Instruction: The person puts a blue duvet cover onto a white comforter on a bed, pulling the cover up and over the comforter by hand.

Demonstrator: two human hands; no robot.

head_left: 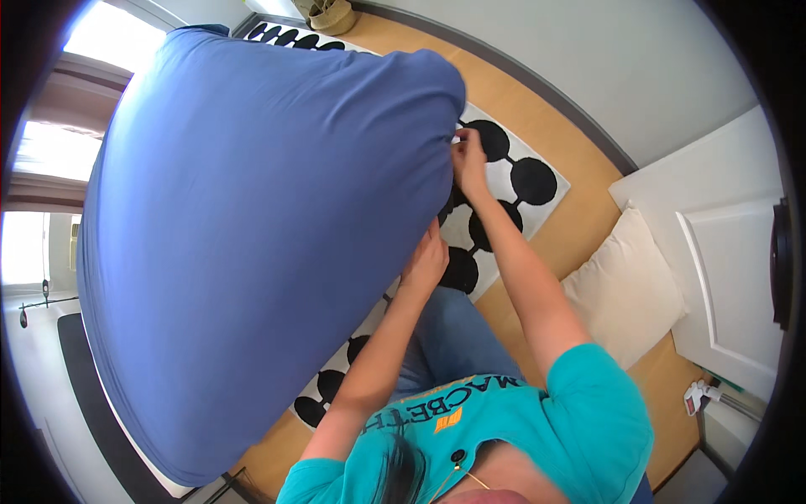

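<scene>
A blue fitted sheet (252, 210) is stretched over a mattress and fills the left and middle of the view. Creases gather in it around the far right corner. My right hand (470, 164) is at the side just below that corner, its fingers closed on the sheet's edge; a small white bit shows by the fingertips. Nearer to me, my left hand (426, 259) presses against the lower edge of the same side. Its fingertips are partly hidden by the sheet, so their grip is unclear.
A white rug with black dots (533, 181) lies on the wooden floor (579, 231) beside the bed. At the right, a cream pillow (630, 286) leans against a white door (730, 252). A woven basket (332, 17) stands at the far wall. Bright windows (54, 151) are at the left.
</scene>
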